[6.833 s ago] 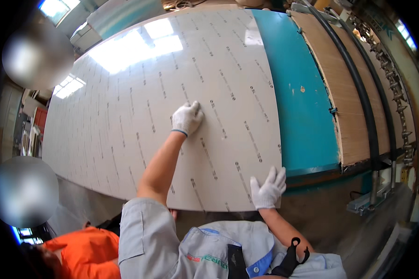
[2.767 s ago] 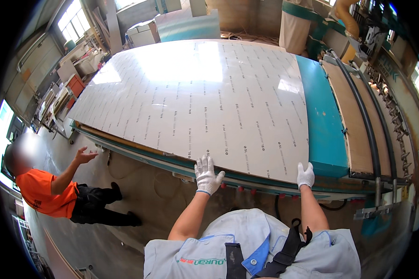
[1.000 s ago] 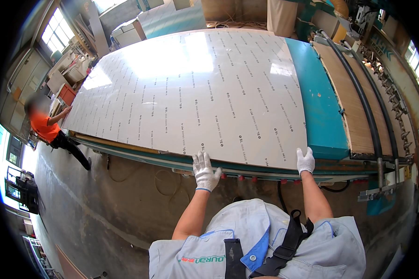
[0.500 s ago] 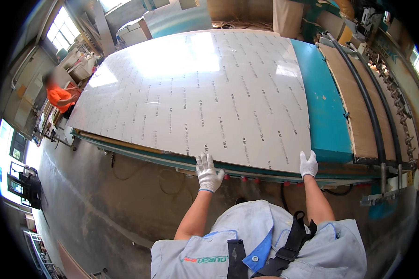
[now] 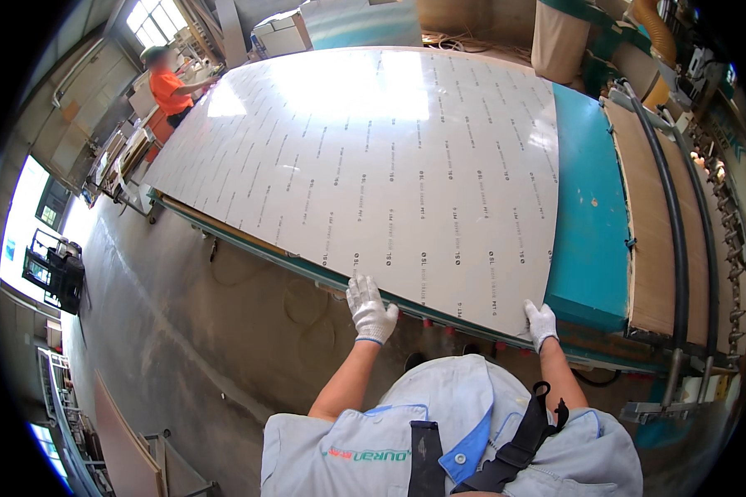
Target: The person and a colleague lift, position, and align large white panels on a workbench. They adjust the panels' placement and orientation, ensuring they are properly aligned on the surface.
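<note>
A large glossy white sheet [image 5: 373, 174] with rows of small dark print lies on a teal machine bed [image 5: 588, 248]. My left hand [image 5: 370, 311], in a white knit glove, rests at its near long edge, fingers stretched forward over the sheet and thumb out to the right. My right hand [image 5: 541, 323], gloved the same way, is at the near right corner of the sheet, fingers extended against the edge. Its fingertips show only in part. Under the sheet, the layers along the bed's near side are partly hidden.
A person in an orange top [image 5: 168, 91] stands at the far left, an arm reaching to the sheet. To the right lie a brown board [image 5: 642, 190] and dark curved bars [image 5: 659, 182]. A forklift [image 5: 54, 269] and a leaning panel [image 5: 124, 439] stand at left.
The view has turned, shifting the scene rightward. My right hand sits lower in view, still at the sheet's corner. The person in orange now reaches to the sheet's far left side.
</note>
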Demonstrator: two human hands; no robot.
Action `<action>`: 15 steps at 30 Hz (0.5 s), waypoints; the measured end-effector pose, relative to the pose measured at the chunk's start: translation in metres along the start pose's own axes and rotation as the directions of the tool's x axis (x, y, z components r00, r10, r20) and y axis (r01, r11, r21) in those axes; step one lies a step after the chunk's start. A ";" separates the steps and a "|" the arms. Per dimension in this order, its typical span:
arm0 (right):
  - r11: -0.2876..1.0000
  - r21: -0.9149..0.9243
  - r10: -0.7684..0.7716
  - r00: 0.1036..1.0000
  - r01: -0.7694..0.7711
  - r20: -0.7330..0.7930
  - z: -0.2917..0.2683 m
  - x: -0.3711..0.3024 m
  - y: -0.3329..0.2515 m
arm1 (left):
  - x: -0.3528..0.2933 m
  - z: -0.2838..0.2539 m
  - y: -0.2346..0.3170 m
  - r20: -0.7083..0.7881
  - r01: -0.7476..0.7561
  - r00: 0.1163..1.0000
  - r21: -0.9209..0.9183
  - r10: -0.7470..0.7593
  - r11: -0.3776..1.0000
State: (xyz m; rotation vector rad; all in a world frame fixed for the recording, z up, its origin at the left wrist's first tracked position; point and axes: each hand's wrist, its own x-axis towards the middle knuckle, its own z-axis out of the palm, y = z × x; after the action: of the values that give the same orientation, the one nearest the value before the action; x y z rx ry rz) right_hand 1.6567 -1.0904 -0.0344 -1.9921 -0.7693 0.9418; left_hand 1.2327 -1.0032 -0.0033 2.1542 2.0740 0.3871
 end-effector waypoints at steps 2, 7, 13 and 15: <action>0.998 0.016 0.063 0.991 -0.065 0.119 -0.009 -0.001 -0.012 | -0.009 0.000 0.017 0.032 0.016 0.999 0.029 -0.017 0.999; 0.995 0.092 0.013 0.939 -0.047 0.342 -0.020 0.016 -0.012 | -0.019 0.011 0.053 -0.032 -0.049 0.998 0.057 0.050 0.997; 0.975 -0.213 0.180 0.785 -0.064 0.593 -0.048 0.017 -0.059 | -0.027 0.014 0.089 -0.037 -0.021 0.999 0.085 0.024 0.996; 0.957 -0.286 0.224 0.734 -0.042 0.642 -0.056 0.019 -0.069 | -0.029 0.017 0.100 -0.026 -0.009 1.000 0.094 0.012 0.996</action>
State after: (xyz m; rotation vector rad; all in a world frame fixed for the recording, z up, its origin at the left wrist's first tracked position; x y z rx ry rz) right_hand 1.7000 -1.0626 0.0406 -1.9290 -1.1949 1.7833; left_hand 1.3326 -1.0359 0.0044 2.2244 2.1370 0.3265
